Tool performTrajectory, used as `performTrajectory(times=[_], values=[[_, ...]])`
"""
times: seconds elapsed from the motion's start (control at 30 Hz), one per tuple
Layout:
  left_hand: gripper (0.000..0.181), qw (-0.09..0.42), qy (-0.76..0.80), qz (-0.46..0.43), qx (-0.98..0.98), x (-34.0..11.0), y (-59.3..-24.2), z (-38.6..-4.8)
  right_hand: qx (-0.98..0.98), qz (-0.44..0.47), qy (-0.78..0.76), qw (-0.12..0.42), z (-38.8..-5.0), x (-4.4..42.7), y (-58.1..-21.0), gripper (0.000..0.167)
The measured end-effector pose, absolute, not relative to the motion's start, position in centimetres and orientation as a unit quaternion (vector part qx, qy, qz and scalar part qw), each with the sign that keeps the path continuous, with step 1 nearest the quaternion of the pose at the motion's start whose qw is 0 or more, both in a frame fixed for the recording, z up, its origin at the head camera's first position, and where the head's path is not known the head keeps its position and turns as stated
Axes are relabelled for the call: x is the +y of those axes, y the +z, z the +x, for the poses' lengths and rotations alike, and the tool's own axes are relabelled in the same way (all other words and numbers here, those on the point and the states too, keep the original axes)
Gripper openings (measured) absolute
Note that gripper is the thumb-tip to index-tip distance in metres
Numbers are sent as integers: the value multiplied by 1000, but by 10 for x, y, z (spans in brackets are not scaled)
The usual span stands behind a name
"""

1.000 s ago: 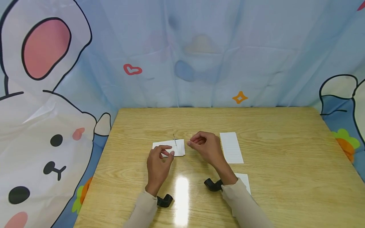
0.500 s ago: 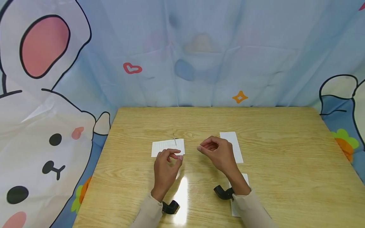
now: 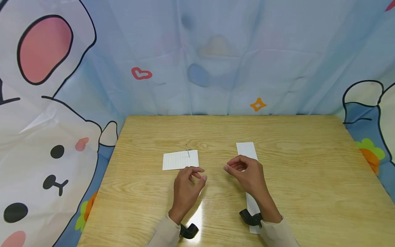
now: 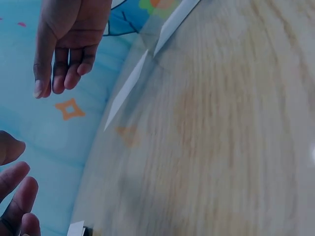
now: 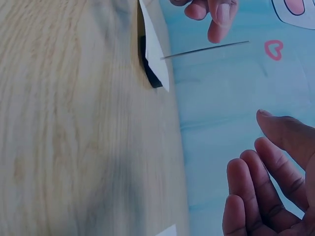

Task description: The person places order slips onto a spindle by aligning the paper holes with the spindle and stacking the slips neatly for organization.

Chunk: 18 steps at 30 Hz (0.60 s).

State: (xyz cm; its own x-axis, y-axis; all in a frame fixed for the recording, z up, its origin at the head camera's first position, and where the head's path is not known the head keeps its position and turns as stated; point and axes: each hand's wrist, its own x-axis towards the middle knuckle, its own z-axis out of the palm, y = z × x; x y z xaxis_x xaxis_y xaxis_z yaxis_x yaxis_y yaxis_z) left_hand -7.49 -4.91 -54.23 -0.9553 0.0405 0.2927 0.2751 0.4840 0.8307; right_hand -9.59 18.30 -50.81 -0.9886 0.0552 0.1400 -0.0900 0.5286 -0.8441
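A white lined sheet lies at the left middle of the table, with a thin metal spike standing up through it. The right wrist view shows this spike rising from the sheet, above a black base. Just in front of the sheet hovers my left hand, fingers loosely bent, thumb apart, holding nothing. My right hand hovers farther right, partly over white paper. In the right wrist view its thumb and fingertips are apart with nothing between them.
One white slip lies behind my right hand. Another white slip lies nearer, partly under the right wrist and its black camera. A printed curtain hangs behind the wooden table.
Both hands have moved right and toward me, away from the spike. The left hand has uncovered more of the spiked sheet. The sheet stays on the spike.
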Motion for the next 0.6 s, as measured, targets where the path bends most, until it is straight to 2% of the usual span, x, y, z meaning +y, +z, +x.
performTrajectory(times=[0.6], values=[[20, 54, -502, -117, -855, -26, -544, -53, -877, -58, 474, 52, -70, 212, -515, 22]])
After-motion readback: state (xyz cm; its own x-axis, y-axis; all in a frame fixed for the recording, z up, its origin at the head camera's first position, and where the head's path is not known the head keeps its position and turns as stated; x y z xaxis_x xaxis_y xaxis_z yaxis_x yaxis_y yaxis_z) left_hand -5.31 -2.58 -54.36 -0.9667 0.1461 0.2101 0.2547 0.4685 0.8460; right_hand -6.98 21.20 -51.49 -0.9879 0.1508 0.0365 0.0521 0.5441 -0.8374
